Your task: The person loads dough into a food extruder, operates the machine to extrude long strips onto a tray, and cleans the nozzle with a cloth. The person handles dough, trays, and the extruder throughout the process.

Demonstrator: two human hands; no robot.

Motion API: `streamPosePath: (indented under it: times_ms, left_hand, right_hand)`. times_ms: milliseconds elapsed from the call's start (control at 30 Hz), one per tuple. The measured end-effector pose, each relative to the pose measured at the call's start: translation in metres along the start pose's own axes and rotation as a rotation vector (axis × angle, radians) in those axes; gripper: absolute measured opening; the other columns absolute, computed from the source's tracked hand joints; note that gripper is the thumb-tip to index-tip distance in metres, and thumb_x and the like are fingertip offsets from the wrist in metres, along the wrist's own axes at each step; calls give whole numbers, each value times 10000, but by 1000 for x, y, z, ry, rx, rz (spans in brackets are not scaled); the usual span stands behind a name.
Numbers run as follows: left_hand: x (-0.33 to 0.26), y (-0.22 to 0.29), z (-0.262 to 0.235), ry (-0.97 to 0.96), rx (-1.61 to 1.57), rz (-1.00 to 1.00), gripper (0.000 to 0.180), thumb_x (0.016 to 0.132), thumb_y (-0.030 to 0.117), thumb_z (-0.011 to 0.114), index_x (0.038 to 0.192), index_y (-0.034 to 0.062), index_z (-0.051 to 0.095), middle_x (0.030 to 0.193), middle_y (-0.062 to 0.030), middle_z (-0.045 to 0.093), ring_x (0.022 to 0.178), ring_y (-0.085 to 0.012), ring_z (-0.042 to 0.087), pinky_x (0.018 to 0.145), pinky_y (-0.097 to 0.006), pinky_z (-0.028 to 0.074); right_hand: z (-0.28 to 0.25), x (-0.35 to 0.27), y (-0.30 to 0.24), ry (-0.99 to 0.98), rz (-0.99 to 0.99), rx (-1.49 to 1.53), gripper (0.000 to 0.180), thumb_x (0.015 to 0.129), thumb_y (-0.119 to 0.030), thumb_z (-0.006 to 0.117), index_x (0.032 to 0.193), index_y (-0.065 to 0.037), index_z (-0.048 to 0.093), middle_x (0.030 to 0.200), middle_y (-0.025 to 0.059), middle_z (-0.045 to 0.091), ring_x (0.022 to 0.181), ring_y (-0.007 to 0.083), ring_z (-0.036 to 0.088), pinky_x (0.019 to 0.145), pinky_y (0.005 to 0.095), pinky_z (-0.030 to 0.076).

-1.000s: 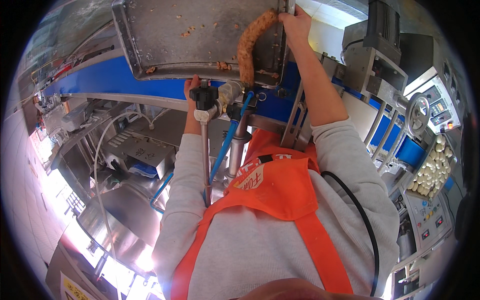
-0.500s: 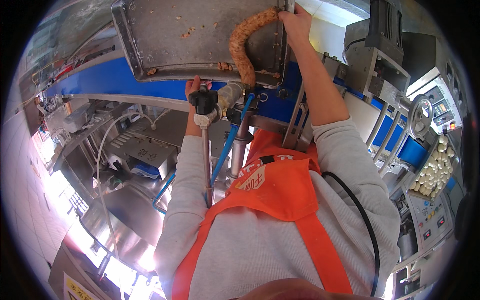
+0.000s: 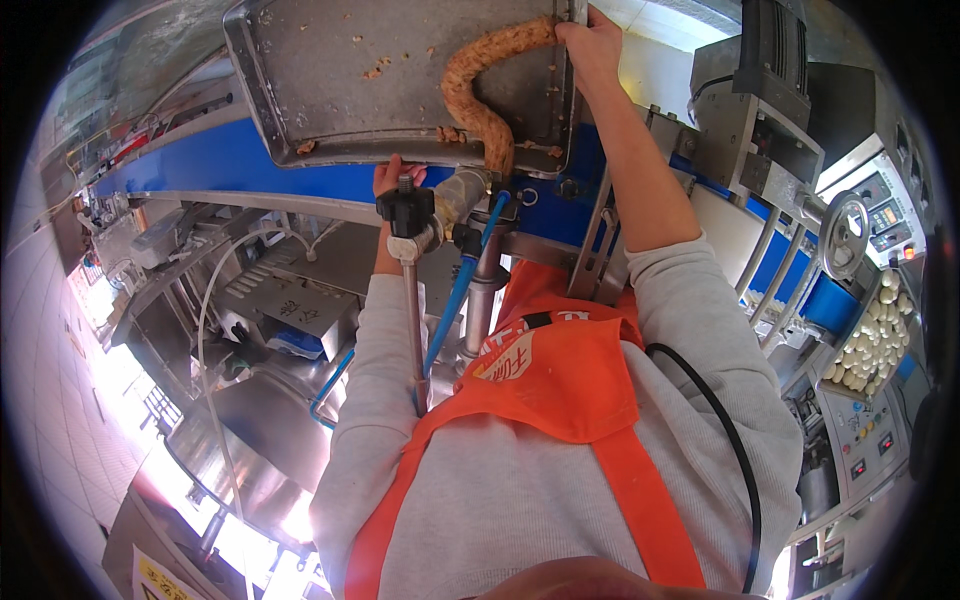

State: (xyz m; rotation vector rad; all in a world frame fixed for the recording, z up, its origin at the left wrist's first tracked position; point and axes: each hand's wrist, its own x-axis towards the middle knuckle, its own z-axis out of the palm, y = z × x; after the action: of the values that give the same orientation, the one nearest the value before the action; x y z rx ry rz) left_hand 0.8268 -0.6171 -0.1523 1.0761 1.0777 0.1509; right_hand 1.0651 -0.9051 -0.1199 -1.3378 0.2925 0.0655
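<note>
Steel tray point(image 3: 330, 90) carries a brown dough rope point(image 3: 478, 85) curling from the nozzle point(image 3: 462, 190). Right hand point(image 3: 590, 45) grips the rope's far end; left hand point(image 3: 392, 180) closes behind the black knob point(image 3: 404, 208). Pulling too hard could tear the rope.

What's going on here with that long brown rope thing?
A person in an orange apron stands at a machine. A rope of brown dough comes out of a metal nozzle and curls onto a steel tray. The right hand holds the tray's edge at the rope's far end. The left hand is at the black knob beside the nozzle. Crumbs lie scattered on the tray.
</note>
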Motion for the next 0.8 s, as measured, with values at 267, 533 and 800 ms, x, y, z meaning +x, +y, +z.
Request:
streamPosePath:
  times_ms: [267,533,800]
  left_hand:
    - [4,-3,-6,-1,10,-21,330,853,246,741,1003,45,527,870,-156,645,793,-298,680,734,-413,583]
    - [9,-6,-15,-58,-8,-32,375,821,269,778,1026,73,533,912,-143,651,859,-290,670,771,-407,564]
    - [-3,-1,0,-33,-49,-11,244,878,239,710,969,82,546,798,-112,668,728,-246,693,649,-361,587]
  right_hand:
    - [0,-1,-3,8,30,3,469,645,25,525,1093,56,663,919,92,680,828,202,621,778,306,494]
    - [0,0,-2,22,6,-85,469,642,15,531,1090,47,666,901,92,681,821,205,620,775,309,495]
    - [-1,3,4,12,19,-24,470,645,19,529,1094,46,665,889,84,676,806,197,611,753,307,491]
